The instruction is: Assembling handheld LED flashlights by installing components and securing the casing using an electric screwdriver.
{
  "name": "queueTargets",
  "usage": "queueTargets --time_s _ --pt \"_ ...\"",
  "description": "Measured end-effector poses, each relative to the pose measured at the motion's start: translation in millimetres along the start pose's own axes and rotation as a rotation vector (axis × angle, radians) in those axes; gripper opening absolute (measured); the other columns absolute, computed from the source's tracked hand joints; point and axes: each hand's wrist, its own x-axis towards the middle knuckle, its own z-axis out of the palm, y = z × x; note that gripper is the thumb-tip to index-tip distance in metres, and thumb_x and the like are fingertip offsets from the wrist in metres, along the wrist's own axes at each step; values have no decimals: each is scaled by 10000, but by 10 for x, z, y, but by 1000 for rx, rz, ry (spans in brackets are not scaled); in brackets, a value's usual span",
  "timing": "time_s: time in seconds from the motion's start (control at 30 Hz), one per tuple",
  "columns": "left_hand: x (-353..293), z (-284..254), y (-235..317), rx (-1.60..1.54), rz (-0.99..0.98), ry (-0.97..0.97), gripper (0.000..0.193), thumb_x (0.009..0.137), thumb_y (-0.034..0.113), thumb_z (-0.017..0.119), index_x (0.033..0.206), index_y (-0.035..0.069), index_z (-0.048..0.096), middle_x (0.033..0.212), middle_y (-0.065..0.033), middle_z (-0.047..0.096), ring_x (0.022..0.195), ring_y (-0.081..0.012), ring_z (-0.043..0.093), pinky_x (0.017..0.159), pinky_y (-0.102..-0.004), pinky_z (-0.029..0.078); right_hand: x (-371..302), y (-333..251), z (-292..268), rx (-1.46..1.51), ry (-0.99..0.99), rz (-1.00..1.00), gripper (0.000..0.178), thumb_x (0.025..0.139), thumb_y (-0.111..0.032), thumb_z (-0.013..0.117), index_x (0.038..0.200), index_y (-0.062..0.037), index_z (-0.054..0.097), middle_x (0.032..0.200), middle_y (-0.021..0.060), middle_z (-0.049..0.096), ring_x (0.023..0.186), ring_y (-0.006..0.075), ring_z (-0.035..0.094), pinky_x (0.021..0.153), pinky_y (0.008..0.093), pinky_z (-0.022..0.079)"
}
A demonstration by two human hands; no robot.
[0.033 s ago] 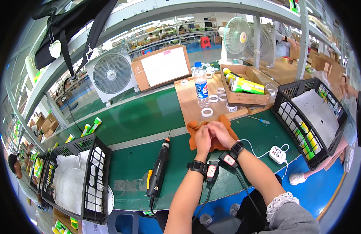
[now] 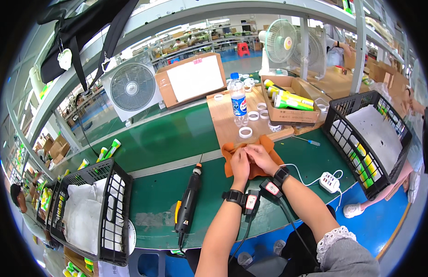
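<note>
An orange cloth (image 2: 265, 143) lies bunched on the green bench, its edges rising around my fingers. My left hand (image 2: 240, 162) is closed, fingers curled into the cloth. Close against it, my right hand (image 2: 261, 158) is closed too, its fingertips meeting the left ones over the cloth. Whatever else may be between the fingers is hidden. Just beyond the cloth sits a white ring (image 2: 245, 132). Left of my hands, a black electric screwdriver (image 2: 189, 198) with a yellow lever lies on the bench.
Black crates with paper liners stand at the left (image 2: 103, 212) and right (image 2: 331, 115). A plastic bottle (image 2: 239, 104) and a carton (image 2: 292, 117) of yellow-green flashlights stand beyond the cloth. On the right are a small screwdriver (image 2: 311, 142) and a white power strip (image 2: 330, 182).
My right hand's fingers have shifted slightly against the left ones. The cloth and the things around it stay in place.
</note>
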Motion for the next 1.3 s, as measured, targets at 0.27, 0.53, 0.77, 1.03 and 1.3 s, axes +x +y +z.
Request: queueTargets --time_s 0.27,0.53,0.77,1.03,1.3 --pt "-37 25 -2 95 10 122 300 904 180 401 691 -5 506 612 -14 500 569 -71 442 487 -241 348 -48 81 -16 -119 -86 206 252 920 -256 459 809 -65 580 675 -63 494 600 7 426 518 167 336" --pt "-35 -50 45 -22 -161 52 408 951 286 367 630 62 484 605 36 471 533 -38 402 465 -208 309 -25 -72 107 -113 -141 178 277 918 -275 459 830 -43 582 751 -36 546 661 29 491 591 183 390" --pt "-65 30 156 -114 -221 32 405 948 307 370 619 91 465 584 55 426 515 -27 356 448 -211 263 -8 -53 -53 -172 -155 222 276 910 -301 458 738 -100 536 617 -57 455 547 32 407 507 185 324" --pt "-91 -8 209 -63 -221 88 437 946 327 378 578 101 440 546 53 397 501 -39 342 450 -218 261 -41 -62 41 -272 -206 197 260 901 -278 467 723 -94 516 631 -50 458 573 41 417 507 188 319" --pt "-97 28 283 -64 -229 76 420 941 292 386 570 100 425 538 47 401 498 -44 350 455 -225 273 -36 -50 32 -157 -188 181 218 898 -228 467 768 -71 543 670 -36 497 610 46 461 555 195 369"
